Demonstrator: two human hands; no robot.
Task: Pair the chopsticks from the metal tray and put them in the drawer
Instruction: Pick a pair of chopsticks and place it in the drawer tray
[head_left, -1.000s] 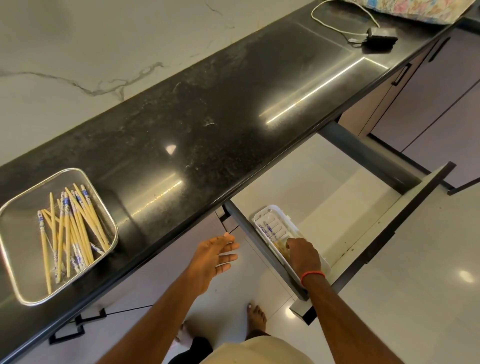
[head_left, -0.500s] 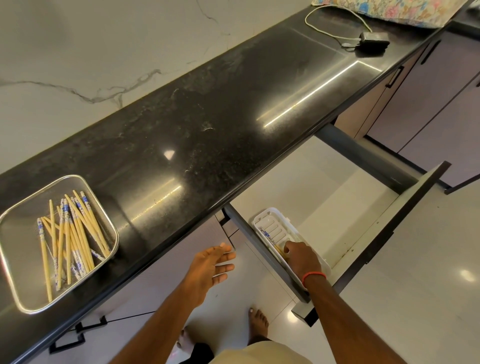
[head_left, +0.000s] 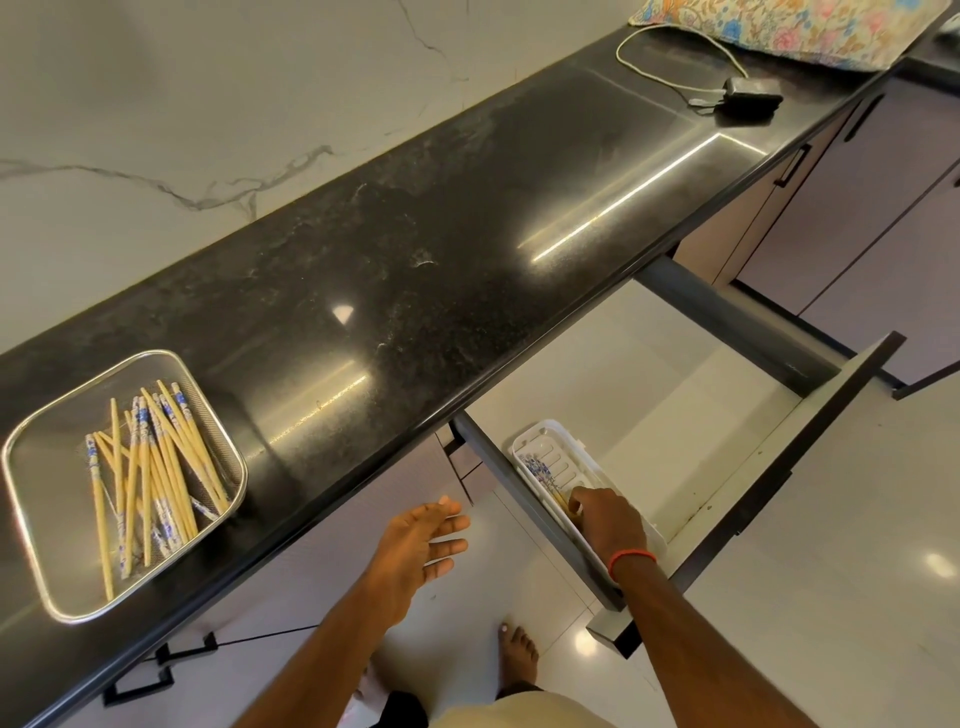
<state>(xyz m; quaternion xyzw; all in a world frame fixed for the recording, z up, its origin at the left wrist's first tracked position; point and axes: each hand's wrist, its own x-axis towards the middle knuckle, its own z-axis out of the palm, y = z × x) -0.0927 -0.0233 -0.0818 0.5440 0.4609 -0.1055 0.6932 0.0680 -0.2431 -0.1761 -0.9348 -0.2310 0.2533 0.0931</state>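
Observation:
A metal tray (head_left: 31, 525) sits on the black counter at the left, holding several loose bamboo chopsticks (head_left: 150, 478) with blue-and-white ends. Below the counter edge the drawer (head_left: 769, 467) stands pulled out. A white plastic tray (head_left: 566, 449) lies at its near left corner with a few chopsticks (head_left: 540, 475) in it. My right hand (head_left: 608, 519) rests inside that white tray, fingers curled on the bamboo ends of the chopsticks there. My left hand (head_left: 421, 540) hovers in front of the cabinet below the counter, fingers spread, holding nothing.
The black counter (head_left: 441, 270) runs diagonally; at its far right lie a black adapter (head_left: 750, 98) with a white cable and a floral cloth (head_left: 789, 26). The drawer's dark front panel (head_left: 779, 493) juts out to the right. My bare feet (head_left: 517, 654) stand on the glossy floor.
My right hand has shifted slightly deeper along the white tray with the chopsticks. My left hand has drifted a little lower, still spread and holding nothing.

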